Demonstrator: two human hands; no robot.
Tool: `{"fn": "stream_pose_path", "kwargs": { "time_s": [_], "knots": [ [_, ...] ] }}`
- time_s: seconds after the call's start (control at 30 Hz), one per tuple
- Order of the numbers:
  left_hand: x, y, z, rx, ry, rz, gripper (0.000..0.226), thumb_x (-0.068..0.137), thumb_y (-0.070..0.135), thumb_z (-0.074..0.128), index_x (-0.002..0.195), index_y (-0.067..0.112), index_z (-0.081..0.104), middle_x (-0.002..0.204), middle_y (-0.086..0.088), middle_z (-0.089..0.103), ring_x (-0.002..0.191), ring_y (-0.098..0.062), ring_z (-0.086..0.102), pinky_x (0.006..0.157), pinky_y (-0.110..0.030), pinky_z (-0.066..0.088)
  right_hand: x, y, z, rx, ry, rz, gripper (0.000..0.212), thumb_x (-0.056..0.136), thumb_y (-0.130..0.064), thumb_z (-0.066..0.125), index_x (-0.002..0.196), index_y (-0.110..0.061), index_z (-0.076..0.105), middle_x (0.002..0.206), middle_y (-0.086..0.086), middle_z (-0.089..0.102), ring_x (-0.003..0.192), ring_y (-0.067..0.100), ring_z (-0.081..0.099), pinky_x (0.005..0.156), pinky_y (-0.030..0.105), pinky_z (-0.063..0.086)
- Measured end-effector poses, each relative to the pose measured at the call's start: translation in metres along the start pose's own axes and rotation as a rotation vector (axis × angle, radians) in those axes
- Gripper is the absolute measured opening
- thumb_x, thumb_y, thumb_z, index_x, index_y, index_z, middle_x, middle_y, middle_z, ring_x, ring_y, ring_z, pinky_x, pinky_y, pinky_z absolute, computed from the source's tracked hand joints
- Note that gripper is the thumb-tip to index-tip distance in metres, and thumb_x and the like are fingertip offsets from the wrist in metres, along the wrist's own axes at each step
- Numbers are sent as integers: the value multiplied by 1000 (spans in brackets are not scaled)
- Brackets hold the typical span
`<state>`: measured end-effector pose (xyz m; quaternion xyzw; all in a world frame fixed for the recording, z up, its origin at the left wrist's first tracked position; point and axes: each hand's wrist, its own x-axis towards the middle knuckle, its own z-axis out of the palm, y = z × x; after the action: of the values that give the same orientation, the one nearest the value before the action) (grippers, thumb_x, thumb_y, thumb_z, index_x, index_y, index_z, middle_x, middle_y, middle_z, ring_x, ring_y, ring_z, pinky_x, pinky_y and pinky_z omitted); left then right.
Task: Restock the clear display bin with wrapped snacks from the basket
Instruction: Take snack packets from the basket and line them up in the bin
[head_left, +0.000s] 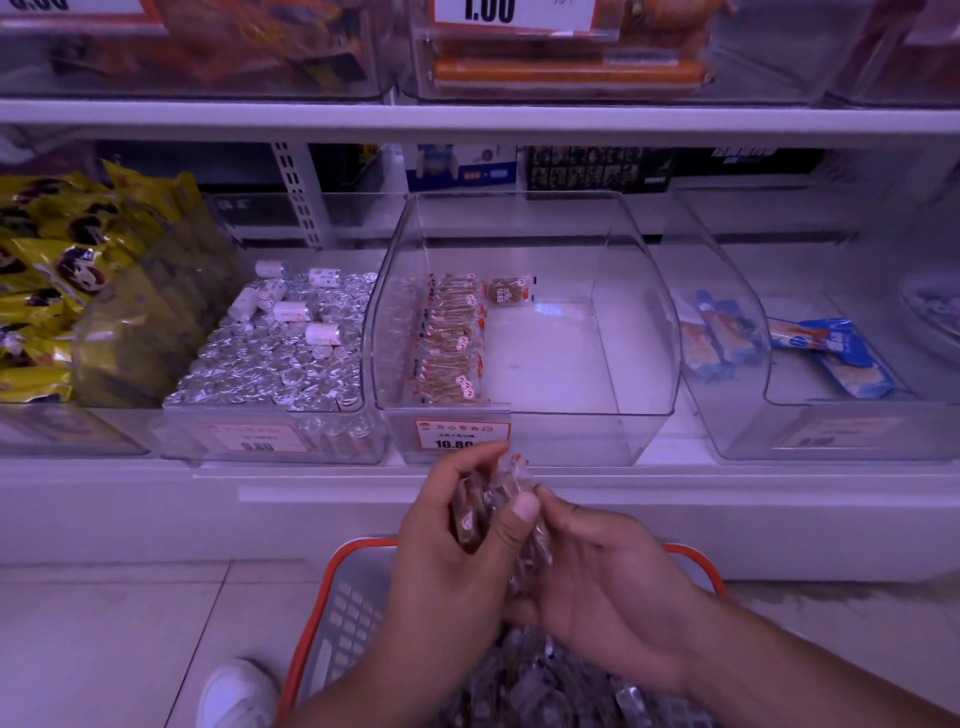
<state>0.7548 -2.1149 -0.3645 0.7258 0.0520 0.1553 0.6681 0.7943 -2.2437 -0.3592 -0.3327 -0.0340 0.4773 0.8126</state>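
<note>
Snacks (498, 525) in clear wrappers are bunched between my hands, above the orange-rimmed basket (358, 582) on the floor, with many more loose ones still in it. My left hand (457, 540) curls round the bundle, thumb across the front; my right hand (597, 577) cups it from the right, fingers bent against the wrappers. The clear bin (524, 332) sits on the shelf just beyond, holding one neat row along its left wall and a single piece behind. I judge it best to square the stack first, then set it down right beside that row, all pieces facing alike.
</note>
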Motion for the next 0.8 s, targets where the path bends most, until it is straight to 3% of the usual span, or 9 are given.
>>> {"fn": "stream_pose_path", "kwargs": {
  "time_s": [0.1, 0.23, 0.33, 0.43, 0.5, 0.57, 0.63, 0.7, 0.8],
  "knots": [
    [3, 2, -3, 119, -51, 49, 48, 82, 47, 68, 124, 26, 59, 117, 2, 64, 111, -11, 62, 96, -26, 48, -2, -6, 2, 62, -47, -18, 42, 97, -31, 49, 129, -9, 62, 132, 17, 61, 112, 25, 64, 99, 41, 49],
    [15, 8, -11, 228, -50, 162, 47, 79, 52, 67, 117, 25, 65, 125, 4, 57, 124, -5, 54, 102, -13, 37, -5, -16, 2, 53, -56, -34, 39, 97, -29, 50, 126, -8, 65, 128, 18, 64, 114, 28, 65, 98, 45, 51],
    [15, 8, -12, 107, -42, 108, 42, 68, 48, 77, 104, 27, 72, 108, 2, 69, 103, -5, 67, 88, -16, 48, -6, -19, 2, -6, -47, -41, 41, 99, -32, 48, 130, -9, 62, 135, 19, 59, 122, 29, 60, 103, 49, 47],
    [13, 6, -11, -70, -52, -7, 43, 57, 46, 85, 92, 28, 69, 81, -5, 74, 70, -7, 68, 64, -21, 54, -5, -14, 5, -116, -25, -10, 44, 97, -38, 47, 129, -12, 63, 131, 14, 63, 106, 25, 67, 98, 50, 49],
    [14, 5, -11, -65, -60, 5, 43, 56, 45, 84, 92, 28, 67, 76, -7, 72, 64, -5, 63, 59, -19, 51, -6, -13, 6, -142, -17, -2, 48, 96, -40, 47, 130, -11, 61, 127, 14, 64, 99, 24, 68, 93, 49, 53],
    [16, 6, -13, -65, -87, 18, 43, 59, 46, 83, 96, 30, 68, 82, -1, 73, 70, -5, 66, 65, -18, 51, -11, -17, 8, -146, -22, -22, 49, 95, -37, 51, 131, -5, 59, 123, 16, 65, 98, 26, 69, 87, 48, 55],
    [22, 11, -17, 17, -141, 81, 48, 66, 56, 79, 106, 32, 68, 99, 4, 72, 91, -5, 68, 79, -22, 51, -16, -22, 12, -157, -7, -66, 50, 91, -34, 61, 127, 0, 60, 118, 17, 67, 96, 27, 69, 81, 47, 57],
    [31, 20, -21, 174, -172, 233, 57, 79, 68, 63, 122, 30, 63, 117, 8, 64, 113, -10, 62, 92, -24, 47, -20, -29, 16, -191, 12, -105, 53, 84, -34, 74, 123, 0, 64, 118, 18, 66, 98, 26, 68, 77, 45, 58],
    [53, 35, -34, 245, -100, 384, 58, 96, 61, 42, 138, 22, 52, 126, 5, 56, 120, -16, 56, 96, -26, 45, -17, -54, 30, -370, 66, -179, 53, 77, -35, 80, 118, -3, 69, 109, 14, 69, 94, 25, 65, 71, 41, 58]
  ]
}}
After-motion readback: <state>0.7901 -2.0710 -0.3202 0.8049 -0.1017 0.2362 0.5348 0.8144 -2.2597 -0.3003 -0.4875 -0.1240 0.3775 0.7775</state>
